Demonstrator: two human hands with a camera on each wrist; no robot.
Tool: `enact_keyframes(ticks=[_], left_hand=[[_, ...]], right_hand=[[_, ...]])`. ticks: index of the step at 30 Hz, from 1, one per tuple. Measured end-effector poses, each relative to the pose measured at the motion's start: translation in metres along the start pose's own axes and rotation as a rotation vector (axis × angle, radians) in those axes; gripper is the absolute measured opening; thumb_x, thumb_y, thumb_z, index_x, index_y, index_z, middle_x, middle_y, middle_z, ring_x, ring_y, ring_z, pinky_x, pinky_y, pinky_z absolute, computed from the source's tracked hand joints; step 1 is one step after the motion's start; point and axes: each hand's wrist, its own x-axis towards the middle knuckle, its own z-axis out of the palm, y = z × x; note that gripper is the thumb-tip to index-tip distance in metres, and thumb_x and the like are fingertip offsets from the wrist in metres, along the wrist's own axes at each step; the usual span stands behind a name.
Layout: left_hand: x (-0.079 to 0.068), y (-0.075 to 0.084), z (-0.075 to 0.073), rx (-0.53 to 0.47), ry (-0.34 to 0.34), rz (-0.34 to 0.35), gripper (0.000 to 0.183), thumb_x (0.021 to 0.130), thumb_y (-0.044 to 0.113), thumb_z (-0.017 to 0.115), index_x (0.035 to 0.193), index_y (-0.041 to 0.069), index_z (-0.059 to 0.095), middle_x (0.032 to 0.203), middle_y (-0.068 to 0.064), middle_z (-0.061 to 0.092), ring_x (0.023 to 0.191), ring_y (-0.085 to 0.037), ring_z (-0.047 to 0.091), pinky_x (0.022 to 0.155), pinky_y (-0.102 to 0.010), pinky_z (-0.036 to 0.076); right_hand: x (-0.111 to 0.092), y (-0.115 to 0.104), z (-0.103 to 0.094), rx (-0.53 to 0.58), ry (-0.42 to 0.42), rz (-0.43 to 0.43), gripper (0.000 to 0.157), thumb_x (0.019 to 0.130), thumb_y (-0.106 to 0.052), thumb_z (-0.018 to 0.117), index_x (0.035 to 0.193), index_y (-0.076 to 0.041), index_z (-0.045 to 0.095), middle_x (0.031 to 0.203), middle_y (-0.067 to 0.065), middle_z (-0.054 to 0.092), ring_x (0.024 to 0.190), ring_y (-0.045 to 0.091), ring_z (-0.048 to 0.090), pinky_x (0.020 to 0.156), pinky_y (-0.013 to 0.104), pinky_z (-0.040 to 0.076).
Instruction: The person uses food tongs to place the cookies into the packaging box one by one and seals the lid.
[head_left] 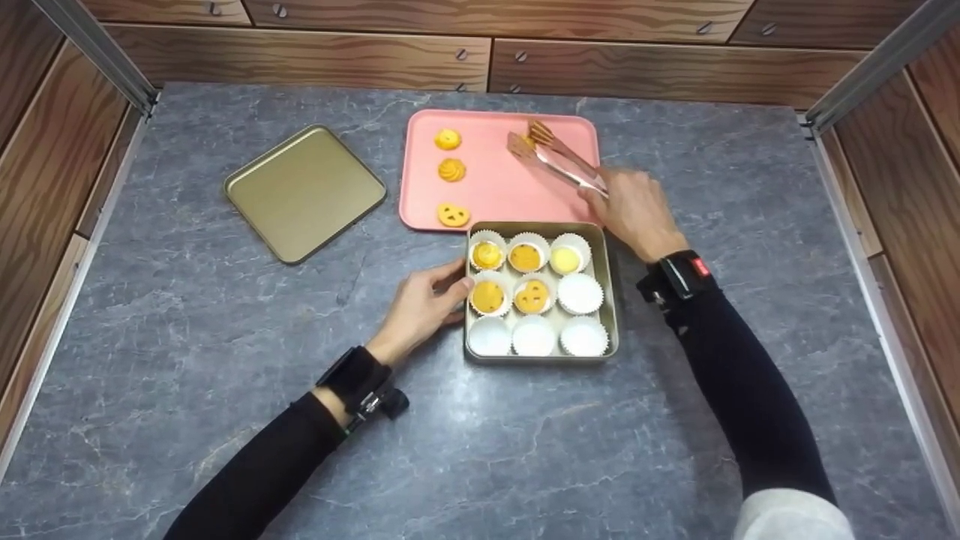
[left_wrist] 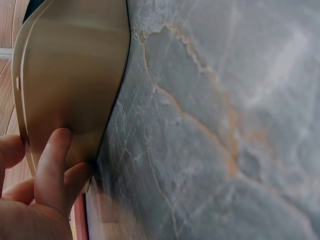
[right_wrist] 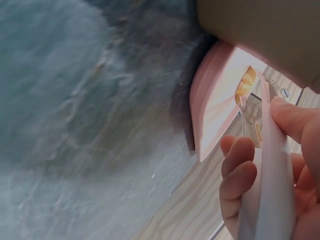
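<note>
My left hand (head_left: 420,304) grips the left side of a square gold tin (head_left: 611,319), thumb at the rim. In the left wrist view its fingers (left_wrist: 54,155) lie against the tin's outer wall. White paper cups stand in rows inside the tin; several hold yellow cookies, while the front row and the middle row's right cup (head_left: 580,293) hold none. My right hand (head_left: 641,214) holds metal tongs (head_left: 561,171) over the right part of a pink tray (head_left: 491,201). Between the tong tips shows a ridged cookie (right_wrist: 245,82), mostly hidden in the head view.
Three cookies line the tray's left side: a round one (head_left: 448,139), a swirled one (head_left: 451,170) and a pretzel-shaped one (head_left: 453,215). A gold lid (head_left: 305,193) lies left of the tray on the grey marbled table (head_left: 225,360). Wood-patterned panels (head_left: 315,56) border the table.
</note>
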Motion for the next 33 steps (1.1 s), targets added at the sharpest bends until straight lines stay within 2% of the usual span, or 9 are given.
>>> enact_keyframes(ticks=[6,9,14,18,25,28,33], left_hand=[[0.0,0.0,0.001,-0.017,0.01,0.005,0.056,0.104,0.018,0.065,0.154,0.004,0.045,0.159,-0.021,0.043,0.116,-0.028,0.069,0.084,-0.028,0.065],[0.0,0.001,0.001,-0.019,0.014,0.001,0.055,0.104,0.018,0.065,0.153,0.003,0.045,0.158,-0.021,0.043,0.116,-0.028,0.069,0.084,-0.028,0.065],[-0.001,0.002,0.001,-0.021,0.014,-0.009,0.056,0.103,0.017,0.065,0.154,0.005,0.045,0.159,-0.02,0.042,0.116,-0.028,0.069,0.085,-0.028,0.065],[-0.001,0.002,0.001,-0.021,0.009,-0.007,0.056,0.104,0.017,0.065,0.154,0.005,0.044,0.159,-0.021,0.042,0.116,-0.028,0.069,0.085,-0.028,0.065],[-0.001,0.001,0.001,-0.008,0.007,-0.005,0.056,0.103,0.017,0.065,0.154,0.006,0.044,0.16,-0.021,0.04,0.116,-0.028,0.069,0.084,-0.028,0.065],[-0.001,0.001,0.001,-0.006,0.006,-0.004,0.056,0.104,0.018,0.065,0.154,0.007,0.044,0.16,-0.021,0.04,0.116,-0.027,0.069,0.084,-0.028,0.065],[-0.001,0.001,0.0,-0.019,0.004,-0.008,0.056,0.104,0.017,0.065,0.154,0.006,0.044,0.16,-0.02,0.041,0.116,-0.027,0.069,0.085,-0.028,0.065]], right_hand=[[-0.012,0.008,-0.001,-0.007,0.035,-0.039,0.034,0.102,-0.029,0.068,0.12,0.0,0.068,0.09,0.02,0.068,0.083,0.041,0.065,0.067,0.059,0.055],[-0.018,0.013,-0.003,0.001,0.068,-0.061,0.031,0.103,-0.027,0.067,0.118,0.0,0.068,0.092,0.021,0.069,0.086,0.043,0.066,0.068,0.062,0.055],[-0.026,0.017,-0.008,0.01,0.076,-0.061,0.034,0.103,-0.026,0.066,0.124,0.0,0.069,0.105,0.025,0.072,0.095,0.047,0.068,0.076,0.066,0.056],[-0.029,0.019,-0.01,0.014,0.035,-0.045,0.037,0.102,-0.028,0.068,0.127,0.0,0.068,0.1,0.023,0.071,0.089,0.044,0.067,0.073,0.062,0.056],[-0.034,0.017,-0.009,-0.01,0.005,-0.052,0.034,0.1,-0.03,0.07,0.118,0.0,0.07,0.089,0.018,0.068,0.077,0.036,0.064,0.063,0.053,0.056],[-0.039,0.014,-0.009,-0.024,0.001,-0.077,0.032,0.101,-0.031,0.069,0.11,0.0,0.07,0.083,0.014,0.066,0.069,0.033,0.061,0.056,0.047,0.053],[-0.044,0.011,-0.014,-0.024,-0.011,-0.113,0.027,0.101,-0.029,0.069,0.106,-0.002,0.07,0.08,0.011,0.062,0.065,0.027,0.055,0.049,0.039,0.044]])
